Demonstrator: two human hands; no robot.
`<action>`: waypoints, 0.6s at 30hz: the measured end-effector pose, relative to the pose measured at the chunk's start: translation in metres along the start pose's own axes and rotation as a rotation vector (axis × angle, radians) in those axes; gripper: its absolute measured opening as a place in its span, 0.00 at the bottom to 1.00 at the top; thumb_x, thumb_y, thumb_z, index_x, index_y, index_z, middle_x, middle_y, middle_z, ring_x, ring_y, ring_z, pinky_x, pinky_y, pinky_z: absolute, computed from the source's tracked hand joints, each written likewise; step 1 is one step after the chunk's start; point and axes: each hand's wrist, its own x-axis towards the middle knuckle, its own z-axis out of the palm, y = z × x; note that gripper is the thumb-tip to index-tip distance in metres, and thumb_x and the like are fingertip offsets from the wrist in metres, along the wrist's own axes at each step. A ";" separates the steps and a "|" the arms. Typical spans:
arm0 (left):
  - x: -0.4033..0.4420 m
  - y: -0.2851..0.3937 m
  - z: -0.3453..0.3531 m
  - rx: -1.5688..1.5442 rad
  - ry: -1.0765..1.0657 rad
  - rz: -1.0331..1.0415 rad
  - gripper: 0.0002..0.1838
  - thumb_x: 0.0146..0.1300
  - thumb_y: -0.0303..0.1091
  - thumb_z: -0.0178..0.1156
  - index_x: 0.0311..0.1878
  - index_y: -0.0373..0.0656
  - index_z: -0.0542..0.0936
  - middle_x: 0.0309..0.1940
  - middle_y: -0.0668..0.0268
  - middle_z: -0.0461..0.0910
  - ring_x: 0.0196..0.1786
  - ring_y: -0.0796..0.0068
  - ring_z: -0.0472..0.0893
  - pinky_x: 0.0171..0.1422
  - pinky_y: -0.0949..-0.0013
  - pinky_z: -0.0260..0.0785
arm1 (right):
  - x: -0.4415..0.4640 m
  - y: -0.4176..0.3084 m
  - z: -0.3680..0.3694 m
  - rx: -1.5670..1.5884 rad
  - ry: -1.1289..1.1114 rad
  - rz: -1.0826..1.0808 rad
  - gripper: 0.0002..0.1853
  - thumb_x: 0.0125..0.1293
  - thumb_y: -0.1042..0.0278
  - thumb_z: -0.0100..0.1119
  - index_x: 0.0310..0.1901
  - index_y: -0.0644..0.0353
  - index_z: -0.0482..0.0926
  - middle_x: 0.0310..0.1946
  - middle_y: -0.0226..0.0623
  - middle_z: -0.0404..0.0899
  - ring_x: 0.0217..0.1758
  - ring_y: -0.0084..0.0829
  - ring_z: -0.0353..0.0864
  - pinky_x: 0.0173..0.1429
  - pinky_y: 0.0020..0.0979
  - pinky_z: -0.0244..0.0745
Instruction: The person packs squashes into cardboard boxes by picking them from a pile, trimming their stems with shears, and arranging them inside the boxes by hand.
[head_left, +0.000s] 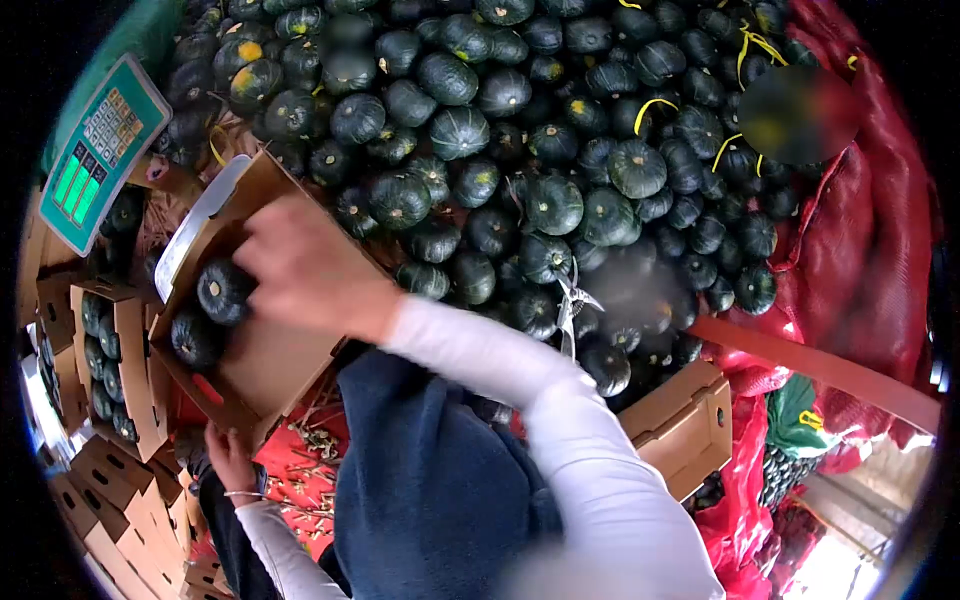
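Observation:
My right hand (310, 268), smeared by motion, is over an open cardboard box (275, 365), its fingers near a dark green kabocha squash (226, 290). Whether they touch the squash, I cannot tell. A second kabocha squash (196, 338) lies beside it at the same end of the box. Down at the box's near corner, my left hand (232, 462) has its fingers closed on the lower edge. The box is seen tilted, and part of its floor shows bare cardboard.
A large heap of kabocha squash (460, 132) fills the far side. Pruning shears (571, 305) lie on it. A green scale display (105, 150) stands at left, above packed boxes (118, 375) and stacked cartons (115, 500). Another carton (680, 430) and red mesh sacks (870, 250) are at right.

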 end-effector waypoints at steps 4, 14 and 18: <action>0.012 0.062 -0.009 0.026 0.191 0.100 0.21 0.70 0.27 0.52 0.65 0.35 0.68 0.58 0.58 0.73 0.58 0.70 0.73 0.64 0.69 0.65 | -0.102 0.098 -0.149 -0.830 0.074 0.711 0.26 0.48 0.62 0.67 0.51 0.61 0.75 0.48 0.45 0.75 0.52 0.47 0.73 0.60 0.46 0.65; 0.032 0.150 0.044 -0.160 -0.033 0.344 0.19 0.69 0.22 0.52 0.62 0.34 0.70 0.58 0.62 0.74 0.59 0.73 0.73 0.61 0.73 0.65 | -0.129 0.158 -0.231 -1.113 -0.104 0.808 0.29 0.49 0.50 0.70 0.55 0.47 0.76 0.59 0.41 0.67 0.62 0.50 0.62 0.60 0.57 0.63; 0.032 0.113 0.031 -0.175 -0.017 0.194 0.19 0.68 0.23 0.52 0.61 0.33 0.71 0.56 0.62 0.75 0.57 0.74 0.74 0.60 0.73 0.66 | -0.118 0.173 -0.273 -0.983 -0.268 1.333 0.41 0.43 0.56 0.73 0.64 0.47 0.69 0.62 0.47 0.63 0.60 0.54 0.67 0.57 0.53 0.71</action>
